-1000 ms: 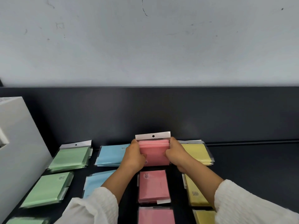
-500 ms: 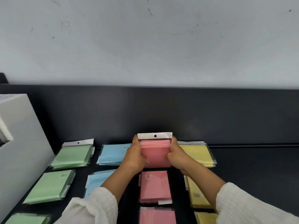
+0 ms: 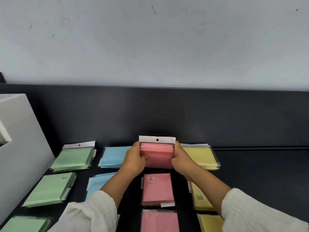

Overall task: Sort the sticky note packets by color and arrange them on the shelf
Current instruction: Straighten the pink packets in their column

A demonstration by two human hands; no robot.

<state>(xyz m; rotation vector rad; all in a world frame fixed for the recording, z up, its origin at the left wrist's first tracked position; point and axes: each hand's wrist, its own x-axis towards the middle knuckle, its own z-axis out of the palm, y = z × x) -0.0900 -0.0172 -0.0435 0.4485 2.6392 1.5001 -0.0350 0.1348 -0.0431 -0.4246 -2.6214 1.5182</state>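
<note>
On dark shelf (image 3: pixel 259 173), far row left to right: green packets (image 3: pixel 73 158) beside white box (image 3: pixel 20 148), blue packets (image 3: pixel 113 156), pink stack (image 3: pixel 157 156), yellow packets (image 3: pixel 200 156). Left hand (image 3: pixel 133 159) clasping pink stack's left edge, right hand (image 3: pixel 182 158) clasping its right edge; white header tab upright on top. Nearer rows: green, blue, pink, yellow again, same column order.

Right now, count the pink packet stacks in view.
3: the back stack squeezed between left hand and right hand, the middle stack nearer, the near stack cut off at the bottom edge.
</note>
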